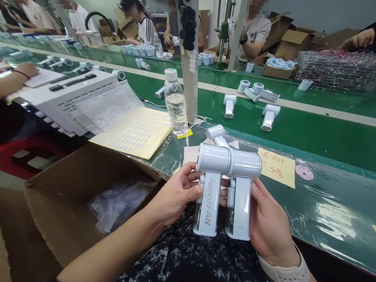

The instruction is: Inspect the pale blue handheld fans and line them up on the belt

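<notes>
Two white handheld fans are held side by side above my lap, their round heads touching. My left hand [177,194] is closed on the left fan [210,202], whose handle reads "Speed FAN", with the thumb on the handle's side. Around the right side of the other fan [242,206] my right hand [270,218] is closed; its fingers are partly hidden behind the handle. Just beyond them another white fan [216,133] lies on the bench, partly covered by the held ones.
A water bottle [176,106] stands by a metal post [191,69]. Yellow sticker sheets [137,133] lie at the left, above an open cardboard box [67,190] with plastic bags. Several fans rest on the green conveyor [311,132]. Other people sit across it.
</notes>
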The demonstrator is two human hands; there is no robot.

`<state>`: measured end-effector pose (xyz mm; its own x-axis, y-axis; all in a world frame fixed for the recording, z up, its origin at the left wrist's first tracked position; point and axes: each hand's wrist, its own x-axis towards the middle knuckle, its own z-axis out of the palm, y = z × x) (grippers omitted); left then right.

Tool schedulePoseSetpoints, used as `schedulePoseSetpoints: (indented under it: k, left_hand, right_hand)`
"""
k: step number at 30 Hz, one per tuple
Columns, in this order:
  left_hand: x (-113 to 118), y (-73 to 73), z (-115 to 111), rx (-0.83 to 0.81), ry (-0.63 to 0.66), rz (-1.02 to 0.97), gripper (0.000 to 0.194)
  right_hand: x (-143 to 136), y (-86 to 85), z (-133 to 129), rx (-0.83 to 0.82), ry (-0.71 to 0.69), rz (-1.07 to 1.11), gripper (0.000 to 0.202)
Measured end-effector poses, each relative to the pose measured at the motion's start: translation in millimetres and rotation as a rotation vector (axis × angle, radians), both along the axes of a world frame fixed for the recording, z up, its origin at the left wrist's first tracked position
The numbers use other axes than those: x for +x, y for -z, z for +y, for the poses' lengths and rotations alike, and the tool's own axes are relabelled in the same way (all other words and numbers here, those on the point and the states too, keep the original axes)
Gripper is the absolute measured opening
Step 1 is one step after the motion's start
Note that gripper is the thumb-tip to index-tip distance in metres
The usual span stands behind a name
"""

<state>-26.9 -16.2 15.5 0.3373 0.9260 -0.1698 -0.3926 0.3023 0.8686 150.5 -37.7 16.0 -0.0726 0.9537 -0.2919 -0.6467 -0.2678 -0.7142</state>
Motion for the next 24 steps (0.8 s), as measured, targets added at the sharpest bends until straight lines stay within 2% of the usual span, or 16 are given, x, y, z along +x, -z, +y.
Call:
schedulePoseSetpoints:
  k: [5,8,12,24]
  left_hand:
    - [-1.2,3.0,-1.1,-0.027,-0.006,0.041,0.063]
    - [-2.3,7.1,-0.2,-0.056,-0.017,0.061,0.065]
    - [-2.1,10.0,2.3,-0.075,-0.004,0.052,0.067]
    - [4.8,7.4,6.1,-0.021,0.068,0.086,0.075]
  right_hand:
    - [-2.4,-0.6,3.4,-0.087,-0.025,0.016,0.031]
    - [-3.6,-1.1,5.5,-0.155,-0.055,0.019,0.028]
    - [-3.7,-1.5,6.2,-0.201,-0.025,-0.007,0.03]
    - [3.3,5.8,0.7,-0.071,0.001,0.059,0.025]
